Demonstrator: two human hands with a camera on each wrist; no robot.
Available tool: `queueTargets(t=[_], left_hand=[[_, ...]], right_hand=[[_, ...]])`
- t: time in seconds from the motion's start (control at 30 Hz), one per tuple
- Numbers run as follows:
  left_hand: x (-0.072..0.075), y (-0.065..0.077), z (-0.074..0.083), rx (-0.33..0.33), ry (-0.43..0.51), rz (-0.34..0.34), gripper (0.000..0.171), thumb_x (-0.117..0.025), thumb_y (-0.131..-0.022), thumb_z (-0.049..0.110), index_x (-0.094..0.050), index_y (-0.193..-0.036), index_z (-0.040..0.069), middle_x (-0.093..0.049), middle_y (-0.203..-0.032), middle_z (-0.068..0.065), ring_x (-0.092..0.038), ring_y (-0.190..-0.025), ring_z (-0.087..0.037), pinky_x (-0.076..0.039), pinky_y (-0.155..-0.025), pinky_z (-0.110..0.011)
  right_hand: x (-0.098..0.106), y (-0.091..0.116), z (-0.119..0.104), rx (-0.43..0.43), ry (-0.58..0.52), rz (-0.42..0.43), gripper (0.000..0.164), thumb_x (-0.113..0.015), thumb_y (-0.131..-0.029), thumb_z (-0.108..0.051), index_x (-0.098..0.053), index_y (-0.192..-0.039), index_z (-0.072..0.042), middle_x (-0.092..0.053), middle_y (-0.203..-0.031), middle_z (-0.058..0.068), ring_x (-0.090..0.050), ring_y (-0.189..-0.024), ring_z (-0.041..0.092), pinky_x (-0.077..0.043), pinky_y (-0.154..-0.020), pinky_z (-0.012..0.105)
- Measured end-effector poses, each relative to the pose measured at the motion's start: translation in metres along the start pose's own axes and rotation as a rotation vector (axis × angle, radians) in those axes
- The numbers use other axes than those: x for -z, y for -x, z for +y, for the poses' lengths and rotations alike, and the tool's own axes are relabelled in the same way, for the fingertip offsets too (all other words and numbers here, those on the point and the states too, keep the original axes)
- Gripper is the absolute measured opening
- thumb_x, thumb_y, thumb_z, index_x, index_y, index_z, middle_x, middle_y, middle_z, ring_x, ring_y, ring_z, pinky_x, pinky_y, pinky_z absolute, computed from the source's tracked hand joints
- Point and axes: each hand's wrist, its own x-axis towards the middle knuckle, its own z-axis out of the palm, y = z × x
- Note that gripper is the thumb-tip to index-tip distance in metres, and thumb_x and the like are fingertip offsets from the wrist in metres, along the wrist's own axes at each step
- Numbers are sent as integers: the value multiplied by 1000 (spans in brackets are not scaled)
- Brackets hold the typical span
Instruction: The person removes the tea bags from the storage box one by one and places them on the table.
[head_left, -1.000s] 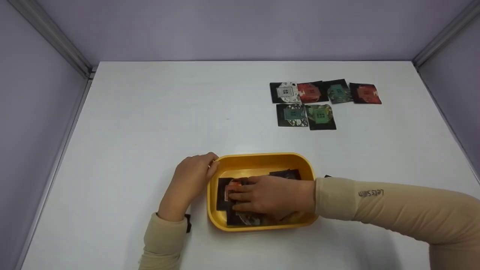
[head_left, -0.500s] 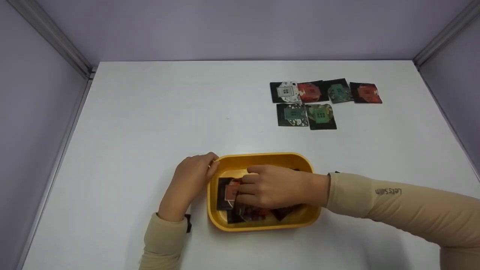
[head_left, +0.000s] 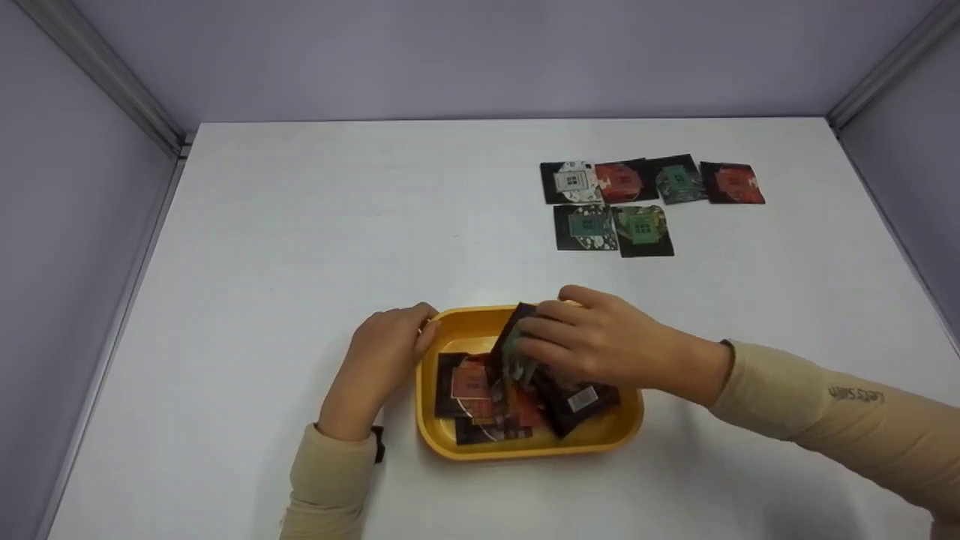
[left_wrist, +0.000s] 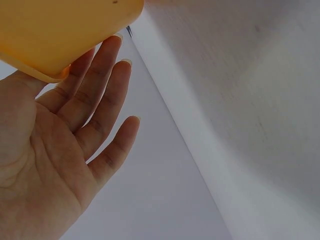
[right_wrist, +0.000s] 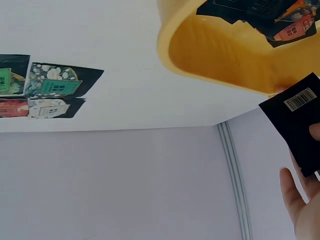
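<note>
My left hand (head_left: 382, 352) grips the yellow plastic tub (head_left: 540, 452) at its far left corner. In the left wrist view its fingers lie along the outside of the tub wall (left_wrist: 65, 35). My right hand (head_left: 607, 337) pinches a flat dark sachet (head_left: 516, 326) with a greenish front, tilted above the tub. The right wrist view shows this sachet's black back (right_wrist: 295, 127) with a white barcode, the thumb on it. Inside the tub lie more sachets: one with a red label (head_left: 471, 382) at the left, and another with its barcode side up (head_left: 566, 412).
Toward the back right of the white table (head_left: 300, 262), several sachets lie flat in two rows, including a white-patterned one (head_left: 571, 182), a red one (head_left: 733, 184) and a green-labelled one (head_left: 643, 231). Pale walls (head_left: 510, 60) enclose the table behind and at both sides.
My right hand has risen from among the sachets in the tub and moved to the far right, now with a sachet in its fingers. My left hand has stayed at the rim.
</note>
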Motion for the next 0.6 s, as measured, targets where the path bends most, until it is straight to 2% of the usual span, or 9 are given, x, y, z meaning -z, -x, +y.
queueTargets(t=[0.1, 0.17, 0.3, 0.4, 0.47, 0.53, 0.6], left_hand=[[0, 0, 1, 1, 1, 1, 23, -56, -103, 25, -70, -109, 8, -72, -96, -4, -65, -86, -21, -51, -86, -40], [0, 0, 1, 2, 3, 3, 23, -56, -103, 25, -71, -109, 8, -72, -96, -3, -65, -86, -21, -51, -87, -40], [0, -1, 1, 8, 7, -3, 24, -56, -103, 26, -70, -110, 8, -72, -97, -3, -65, -87, -21, -51, -87, -40], [0, -1, 1, 14, 6, -9, 24, -55, -103, 26, -70, -110, 8, -72, -98, -3, -65, -88, -22, -51, -86, -40], [-1, -1, 1, 18, 7, -11, 24, -56, -103, 26, -70, -110, 8, -72, -98, -3, -65, -88, -21, -51, -86, -40], [-1, -1, 1, 15, 4, -4, 24, -57, -102, 26, -71, -109, 8, -72, -98, -3, -65, -88, -21, -52, -86, -40], [-1, -1, 1, 15, 0, -1, 24, -57, -102, 26, -71, -109, 8, -72, -97, -4, -65, -87, -21, -52, -86, -40]], right_hand=[[6, 11, 5, -100, -21, 16, 38, -83, -79, -9, -69, -114, -7, -72, -107, 7, -66, -94, 24, -54, -79, 38], [9, 19, 8, -168, -32, 16, 34, -80, -82, -10, -70, -114, -7, -73, -107, 8, -66, -93, 25, -54, -80, 39], [11, 33, 13, -260, -11, 34, 30, -79, -84, -12, -72, -113, -6, -73, -103, 9, -68, -89, 26, -56, -78, 40], [10, 43, 17, -320, 17, 92, 23, -75, -86, -11, -74, -109, -5, -74, -97, 10, -69, -83, 27, -56, -74, 41], [10, 49, 20, -366, 29, 133, 17, -67, -92, -11, -74, -106, -4, -74, -95, 11, -69, -80, 28, -56, -72, 42], [8, 57, 23, -399, 42, 186, 17, -61, -96, -10, -74, -103, -3, -74, -93, 11, -68, -78, 29, -55, -69, 43], [6, 65, 27, -432, 60, 201, 22, -55, -99, -11, -74, -102, -3, -74, -93, 10, -68, -77, 30, -54, -69, 44]])
